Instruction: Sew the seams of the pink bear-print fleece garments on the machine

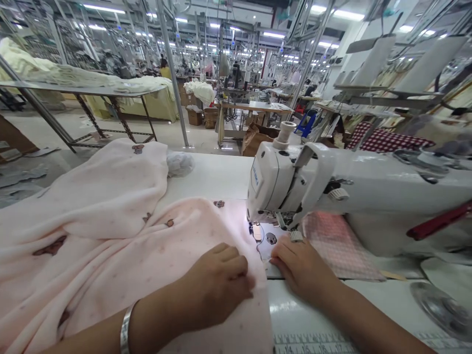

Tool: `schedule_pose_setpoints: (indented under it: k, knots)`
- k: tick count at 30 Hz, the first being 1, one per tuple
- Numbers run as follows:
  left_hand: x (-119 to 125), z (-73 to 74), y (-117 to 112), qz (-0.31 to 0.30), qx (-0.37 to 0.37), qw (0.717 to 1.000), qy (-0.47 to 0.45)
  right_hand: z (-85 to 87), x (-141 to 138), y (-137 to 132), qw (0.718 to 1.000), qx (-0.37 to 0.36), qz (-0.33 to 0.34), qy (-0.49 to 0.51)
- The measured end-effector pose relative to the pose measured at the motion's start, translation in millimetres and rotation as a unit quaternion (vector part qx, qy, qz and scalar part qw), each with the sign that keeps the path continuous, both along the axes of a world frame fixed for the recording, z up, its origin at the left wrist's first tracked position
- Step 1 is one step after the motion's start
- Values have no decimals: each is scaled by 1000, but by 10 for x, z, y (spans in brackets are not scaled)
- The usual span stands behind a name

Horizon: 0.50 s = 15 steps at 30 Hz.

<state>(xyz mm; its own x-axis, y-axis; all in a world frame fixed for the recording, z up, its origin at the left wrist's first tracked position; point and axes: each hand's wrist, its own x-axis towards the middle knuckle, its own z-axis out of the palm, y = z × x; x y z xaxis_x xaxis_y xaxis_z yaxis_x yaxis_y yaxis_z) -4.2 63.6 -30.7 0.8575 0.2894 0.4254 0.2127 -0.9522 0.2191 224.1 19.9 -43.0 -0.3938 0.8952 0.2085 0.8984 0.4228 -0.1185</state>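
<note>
While the pink fabric (121,246) lies heaped on the table (206,174) left of the sewing machine (313,189), my left hand (217,282) presses its edge flat with curled fingers, and my right hand (300,265) pinches that edge just in front of the machine's needle, beside a checked cloth (339,243).

Ruler strip (317,343) printed along table front edge, below sewing machine (332,191): numbers 14, 15, 16 readable. Blue label (255,179) on machine head, lettering too small to read.
</note>
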Motion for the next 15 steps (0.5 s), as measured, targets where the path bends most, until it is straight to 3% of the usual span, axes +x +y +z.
schedule_pose_setpoints:
  k: [3, 9, 15]
  knots:
    - [5, 25, -30, -33, -25, 997, 71, 31, 33, 1, 999, 9, -8, -33]
    - [-10, 59, 154, -5, -70, 992, 100, 117, 34, 185, 995, 44, -43, -82]
    - [9, 14, 422, 13, -47, 993, 110, -46, 45, 489, 990, 44, -105, -81]
